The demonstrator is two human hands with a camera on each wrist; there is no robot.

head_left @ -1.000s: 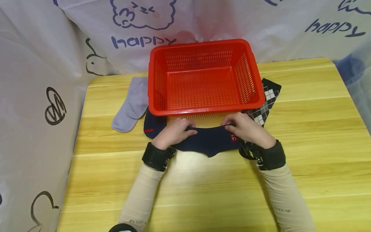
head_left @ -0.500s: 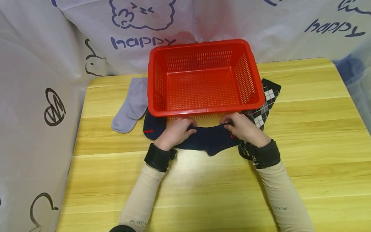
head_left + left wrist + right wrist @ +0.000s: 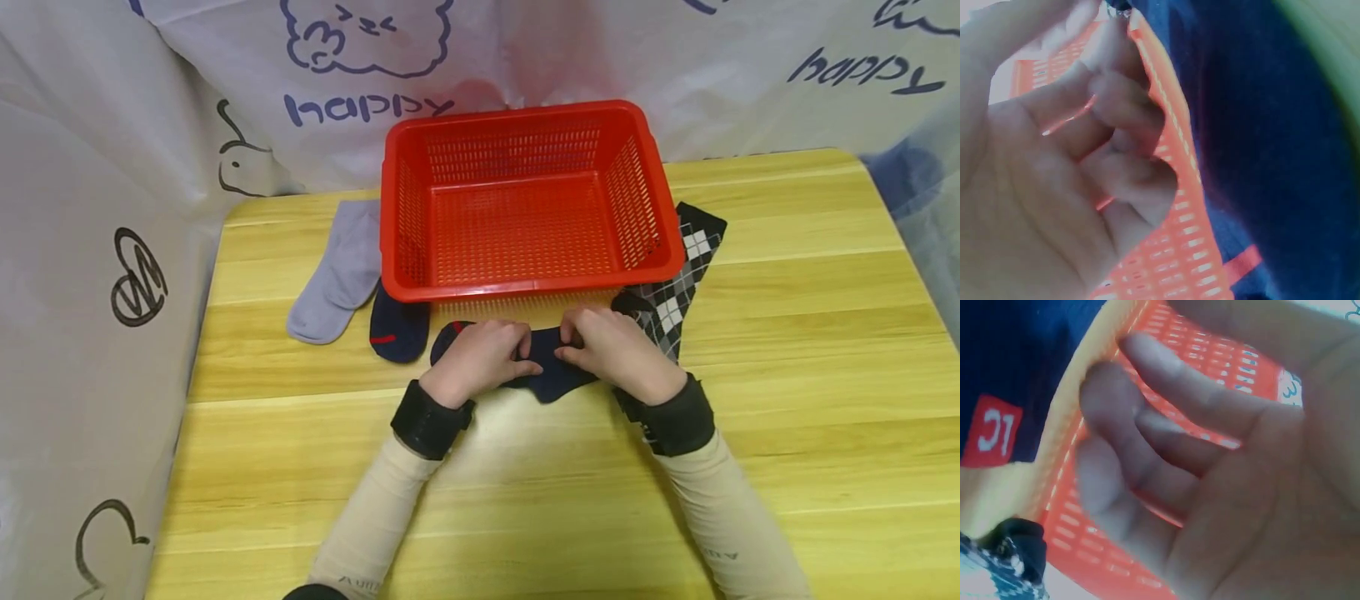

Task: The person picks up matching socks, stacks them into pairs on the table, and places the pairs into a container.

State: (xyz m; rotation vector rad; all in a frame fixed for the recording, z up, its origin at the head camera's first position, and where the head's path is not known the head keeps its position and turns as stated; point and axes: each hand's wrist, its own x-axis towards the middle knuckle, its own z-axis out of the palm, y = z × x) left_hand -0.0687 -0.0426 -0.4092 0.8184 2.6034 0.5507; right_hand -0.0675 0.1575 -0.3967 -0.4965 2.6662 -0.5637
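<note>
A navy sock (image 3: pixel 543 354) with a red toe stripe lies flat on the table in front of the red basket. My left hand (image 3: pixel 483 358) is over its left part, thumb and forefinger apart; in the left wrist view the fingers (image 3: pixel 1129 175) are loosely bent beside the cloth. My right hand (image 3: pixel 618 350) is over the sock's other end. Its bent fingers (image 3: pixel 1110 400) hold nothing in the right wrist view, beside the sock's red LC label (image 3: pixel 994 431). Another navy sock (image 3: pixel 400 329) lies to the left, partly beneath the basket.
The red plastic basket (image 3: pixel 525 289) stands at the back of the wooden table (image 3: pixel 525 517). Grey socks (image 3: pixel 330 283) lie at its left side, partly hidden by it. Black-and-white argyle socks (image 3: pixel 686 275) lie at its right. A printed white cloth (image 3: pixel 712 75) hangs behind.
Both hands have let go of the navy sock's upper edge and come closer together over it. The left hand has moved right, uncovering the sock's toe with its red stripe.
</note>
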